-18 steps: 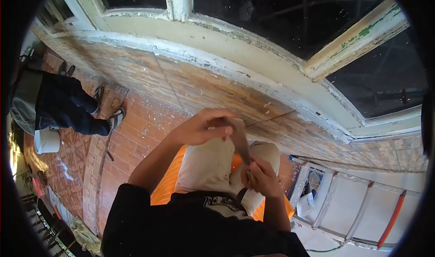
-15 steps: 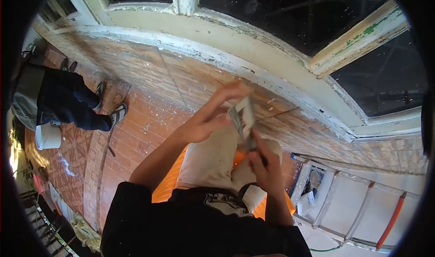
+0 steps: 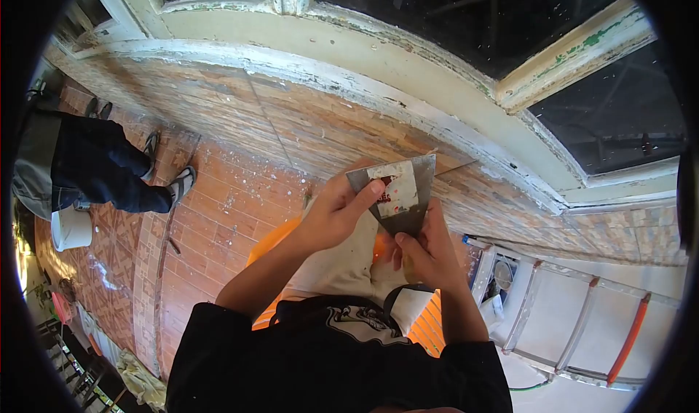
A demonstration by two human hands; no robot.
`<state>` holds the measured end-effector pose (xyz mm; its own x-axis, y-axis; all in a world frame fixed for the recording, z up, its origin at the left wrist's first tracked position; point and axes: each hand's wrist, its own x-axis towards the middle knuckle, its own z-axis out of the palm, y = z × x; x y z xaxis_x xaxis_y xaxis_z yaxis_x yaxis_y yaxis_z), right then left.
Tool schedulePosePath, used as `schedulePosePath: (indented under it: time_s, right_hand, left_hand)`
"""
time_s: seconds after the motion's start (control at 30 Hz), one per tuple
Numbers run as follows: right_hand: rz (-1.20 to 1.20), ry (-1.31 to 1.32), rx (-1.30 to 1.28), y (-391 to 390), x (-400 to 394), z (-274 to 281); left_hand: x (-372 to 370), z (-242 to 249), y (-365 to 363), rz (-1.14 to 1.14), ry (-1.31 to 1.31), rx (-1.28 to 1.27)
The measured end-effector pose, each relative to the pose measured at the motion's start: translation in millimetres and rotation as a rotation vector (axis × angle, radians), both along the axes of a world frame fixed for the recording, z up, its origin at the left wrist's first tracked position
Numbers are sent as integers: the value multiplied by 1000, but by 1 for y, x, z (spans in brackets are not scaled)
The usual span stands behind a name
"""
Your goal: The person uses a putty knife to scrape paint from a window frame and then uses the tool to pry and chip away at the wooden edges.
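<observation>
A broad putty knife point(image 3: 399, 189) is held over my lap, its flat metal blade facing up and its wide edge toward the wall. On the blade is a worn white label with red print and scuffed patches. My left hand point(image 3: 336, 211) pinches the blade's left side, thumb lying across the label. Around the narrow lower end, my right hand point(image 3: 429, 251) is closed, its thumb at the base of the blade. The handle is mostly hidden by the right fingers.
A window frame point(image 3: 349, 49) with peeling paint runs above the tiled wall point(image 3: 306, 129). Pale flecks litter the floor point(image 3: 218, 216). Another person point(image 3: 109, 158) stands at left beside a white bucket point(image 3: 71, 228). At right lies a ladder point(image 3: 575, 326).
The putty knife has turned its labelled face up and spread into view. My left hand, blurred and raised earlier, has come down onto the blade.
</observation>
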<state>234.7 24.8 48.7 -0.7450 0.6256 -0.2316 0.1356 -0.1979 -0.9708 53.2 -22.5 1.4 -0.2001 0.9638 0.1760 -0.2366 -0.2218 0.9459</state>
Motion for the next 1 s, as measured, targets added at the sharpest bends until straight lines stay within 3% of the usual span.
schedulePosePath:
  time_s: [0.17, 0.23, 0.27, 0.33, 0.37, 0.43, 0.57, 0.63, 0.73, 0.83, 1.0]
  right_hand:
    - [13, -78, 136, 32, 3, 25]
    - [-61, -117, 352, 42, 3, 49]
    - [-57, -121, 356, 49, 3, 52]
    - [-104, -82, 927, 61, -1, 59]
    - [-104, -85, 933, 64, -6, 70]
    - [69, -378, 1522, 62, -21, 104]
    - [107, -574, 1632, 64, -42, 112]
    - [183, -911, 1725, 69, -54, 116]
    - [217, -1070, 1778, 71, -69, 123]
    - [172, -1052, 1962, 71, -75, 118]
    - [301, -1199, 1941, 68, -94, 134]
  left_hand:
    - [-33, -1, 7, -87, 250, -36]
    - [-46, -5, 8, -225, 653, -249]
    - [-51, -13, 6, -220, 648, -246]
    - [-57, -42, 5, -140, 1162, -369]
    - [-62, -54, 5, -138, 1159, -363]
    - [-68, -75, 5, -233, 1135, -549]
    - [-71, -93, 3, -217, 1087, -577]
    - [-71, -90, 7, -212, 1038, -578]
    - [-68, -89, 15, -133, 972, -497]
    - [-64, -87, 20, -205, 952, -479]
    - [-56, -98, 12, -257, 999, -447]
